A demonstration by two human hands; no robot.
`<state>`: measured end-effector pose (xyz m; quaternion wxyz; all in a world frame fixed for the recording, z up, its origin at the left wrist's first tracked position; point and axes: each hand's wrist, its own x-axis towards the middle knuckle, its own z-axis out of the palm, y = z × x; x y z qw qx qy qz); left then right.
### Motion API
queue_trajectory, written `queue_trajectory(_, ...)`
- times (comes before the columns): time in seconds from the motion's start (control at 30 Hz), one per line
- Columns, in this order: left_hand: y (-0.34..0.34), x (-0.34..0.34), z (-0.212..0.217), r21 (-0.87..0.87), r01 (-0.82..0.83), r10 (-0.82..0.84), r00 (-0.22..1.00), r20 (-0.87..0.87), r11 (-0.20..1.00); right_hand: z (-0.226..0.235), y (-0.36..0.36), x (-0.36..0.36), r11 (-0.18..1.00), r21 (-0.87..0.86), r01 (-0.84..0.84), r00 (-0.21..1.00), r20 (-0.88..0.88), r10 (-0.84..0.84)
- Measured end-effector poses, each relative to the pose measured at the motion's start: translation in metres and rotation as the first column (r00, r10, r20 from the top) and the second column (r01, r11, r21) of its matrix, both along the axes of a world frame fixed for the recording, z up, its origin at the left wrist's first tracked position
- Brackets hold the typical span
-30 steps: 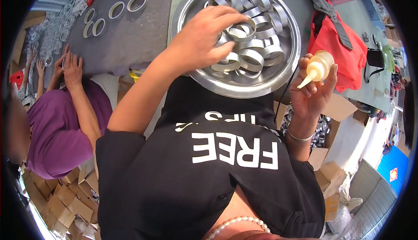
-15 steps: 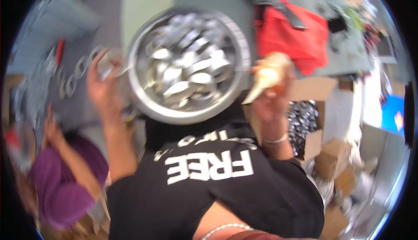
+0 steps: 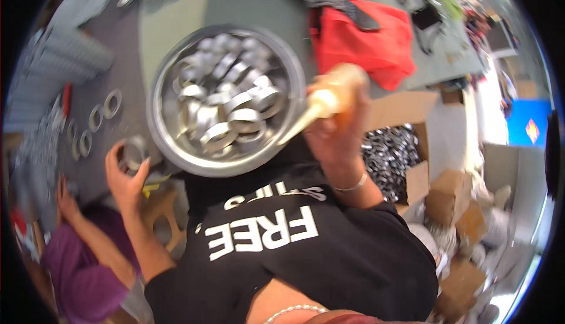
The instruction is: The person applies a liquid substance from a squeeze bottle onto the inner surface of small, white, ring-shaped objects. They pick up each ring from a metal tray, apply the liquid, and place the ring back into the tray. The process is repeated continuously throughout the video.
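- The left hand [image 3: 126, 177] is curled around a single metal ring [image 3: 135, 153], thumb and fingers pinching its rim at the edge of the grey table [image 3: 118, 59]. The grip looks light and sits right at the table's edge, so a slip could send the ring to the floor.
- The right hand [image 3: 338, 139] is closed around a pale squeeze bottle [image 3: 329, 97], with its nozzle aimed down and left over the rim of the round metal bowl [image 3: 159, 142]. A hard squeeze at that spot could drip the contents onto the loose rings [image 3: 226, 109] heaped in the bowl, and they might stick together.
- The bowl rests close to the person's chest, partly off the table as far as the view shows. A knock from either forearm could tip it and spill the heap.
- The bottle and the held ring are well apart, on opposite sides of the bowl. Bringing them together means one arm crossing above the bowl, where a bump is likely.
- Finished rings [image 3: 94, 118] lie in a row just beyond the left hand, and a careless reach could scatter them.
- A second person in a purple sleeve [image 3: 76, 271] works just beside the left elbow, so the arms could collide.
- The picture is blurred, so how full the bottle is cannot be told.
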<state>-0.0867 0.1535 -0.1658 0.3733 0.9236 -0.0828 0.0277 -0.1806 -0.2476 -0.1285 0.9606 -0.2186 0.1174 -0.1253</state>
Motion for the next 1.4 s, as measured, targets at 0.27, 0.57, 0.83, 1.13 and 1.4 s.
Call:
queue_trajectory(0.27, -0.124, -0.067, 0.042, -0.887, -0.420, -0.715, 0.559, -0.421, 0.194, 0.006, 0.026, -0.012, 0.454, -0.722, 0.522, 0.853, 0.452, -0.261)
queue_trajectory(0.57, -0.137, -0.068, 0.042, -0.821, -0.534, -0.831, 0.351, -0.431, 0.201, 0.018, 0.013, -0.034, 0.103, -0.908, 0.406, 0.848, 0.416, 0.328)
queue_trajectory(0.83, -0.139, -0.068, 0.050, -0.915, -0.232, -0.683, 0.611, -0.401, 0.329, 0.019, 0.022, -0.031, 0.117, -0.914, 0.389, 0.877, 0.406, 0.257)
queue_trajectory(1.13, -0.140, -0.064, 0.058, -0.700, 0.418, -0.533, 0.844, 0.063, 0.579, 0.011, 0.027, -0.024, 0.156, -0.917, 0.367, 0.930, 0.365, -0.042)
queue_trajectory(1.4, -0.146, -0.061, 0.048, -0.381, 0.633, -0.472, 0.765, 0.437, 0.674, 0.022, 0.026, -0.020, 0.401, -0.907, 0.131, 0.989, 0.094, -0.111)
